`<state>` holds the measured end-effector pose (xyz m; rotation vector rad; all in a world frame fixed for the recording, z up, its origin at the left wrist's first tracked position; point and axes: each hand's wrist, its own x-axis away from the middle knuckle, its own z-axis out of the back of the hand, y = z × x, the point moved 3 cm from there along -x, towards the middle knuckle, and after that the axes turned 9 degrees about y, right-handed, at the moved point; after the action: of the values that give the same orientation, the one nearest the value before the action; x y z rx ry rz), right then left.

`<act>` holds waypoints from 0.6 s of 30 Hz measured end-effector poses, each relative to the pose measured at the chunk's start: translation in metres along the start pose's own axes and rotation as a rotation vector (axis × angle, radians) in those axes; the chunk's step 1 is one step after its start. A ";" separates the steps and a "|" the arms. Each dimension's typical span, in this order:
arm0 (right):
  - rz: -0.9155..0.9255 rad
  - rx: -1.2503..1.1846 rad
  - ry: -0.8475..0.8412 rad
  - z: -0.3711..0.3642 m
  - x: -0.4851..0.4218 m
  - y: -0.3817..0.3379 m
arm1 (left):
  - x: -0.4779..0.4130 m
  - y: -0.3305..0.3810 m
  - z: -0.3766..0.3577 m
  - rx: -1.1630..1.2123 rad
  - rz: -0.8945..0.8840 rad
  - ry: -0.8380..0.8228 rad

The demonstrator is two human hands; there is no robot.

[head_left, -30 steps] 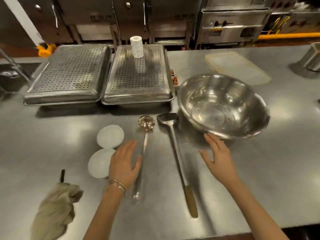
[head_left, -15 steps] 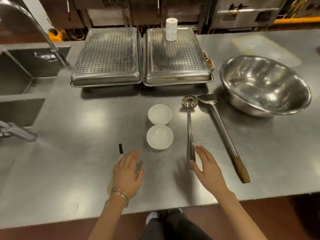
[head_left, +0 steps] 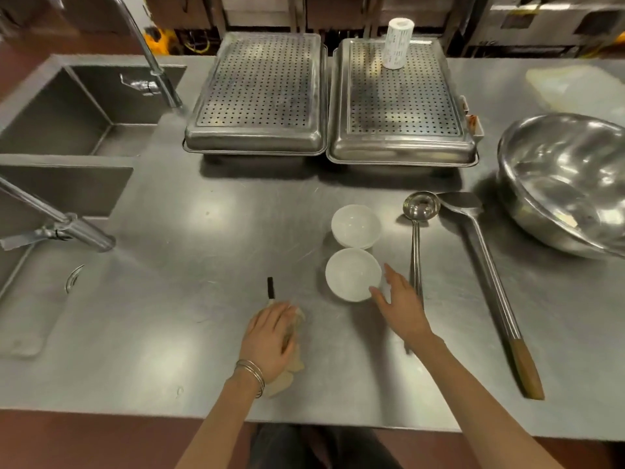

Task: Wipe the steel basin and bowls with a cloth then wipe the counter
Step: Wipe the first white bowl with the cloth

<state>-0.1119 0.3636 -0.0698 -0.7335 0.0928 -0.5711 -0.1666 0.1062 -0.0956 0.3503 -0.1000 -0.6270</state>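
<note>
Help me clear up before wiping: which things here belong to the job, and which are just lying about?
For the job: cloth under the left hand; near white bowl by the right hand; far white bowl; steel basin; counter.
Lying about: ladle; long spatula; left perforated tray; right perforated tray; paper roll; small black stick.
</note>
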 end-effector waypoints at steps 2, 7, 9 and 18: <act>-0.111 -0.064 0.015 -0.014 -0.009 -0.001 | -0.002 -0.012 -0.004 -0.022 -0.036 -0.029; -0.269 -0.118 0.130 -0.038 -0.013 -0.006 | -0.001 -0.024 -0.010 -0.031 -0.164 -0.054; -0.317 -0.171 0.203 -0.045 -0.007 -0.009 | -0.002 -0.028 -0.009 -0.030 -0.230 -0.071; -0.209 -0.362 0.215 -0.061 0.040 -0.079 | -0.009 -0.103 0.049 0.267 -0.239 0.046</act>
<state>-0.1310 0.2586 -0.0591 -1.0388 0.3278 -0.8445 -0.2410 0.0204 -0.0856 0.6414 -0.0986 -0.8442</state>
